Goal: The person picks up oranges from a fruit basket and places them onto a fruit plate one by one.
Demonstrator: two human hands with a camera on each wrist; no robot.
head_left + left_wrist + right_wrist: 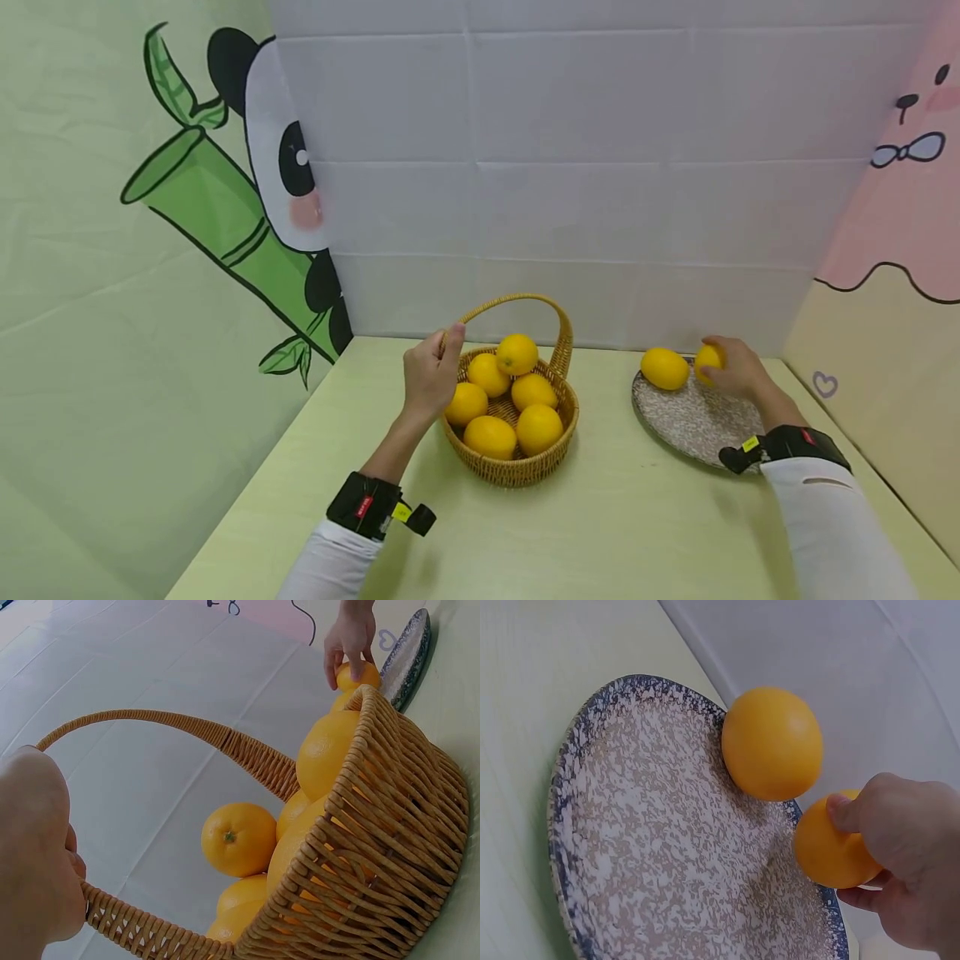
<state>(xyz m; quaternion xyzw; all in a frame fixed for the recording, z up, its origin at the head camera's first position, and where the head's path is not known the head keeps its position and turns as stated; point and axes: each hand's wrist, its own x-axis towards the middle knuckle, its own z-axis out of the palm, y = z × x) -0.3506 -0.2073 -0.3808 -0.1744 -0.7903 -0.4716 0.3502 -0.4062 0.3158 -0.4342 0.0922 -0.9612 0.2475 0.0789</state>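
Note:
My left hand [431,377] grips the arched handle [517,298] of a woven wicker basket [512,473] at its left side. Inside the basket lie several oranges [491,437], one of them resting higher on the others at the back. On the right, a round speckled plate [660,825] with a dark blue rim carries a whole orange [771,744] near its far edge. My right hand [738,370] holds another orange [834,847] between thumb and fingers, over the plate's far rim and beside the first one.
Everything stands on a pale yellow-green table [585,533]. A light grey wall sheet [562,192] rises right behind the basket and plate. Cartoon-printed side panels, a panda with bamboo [225,200] at left and a pink figure [900,200] at right, flank the table.

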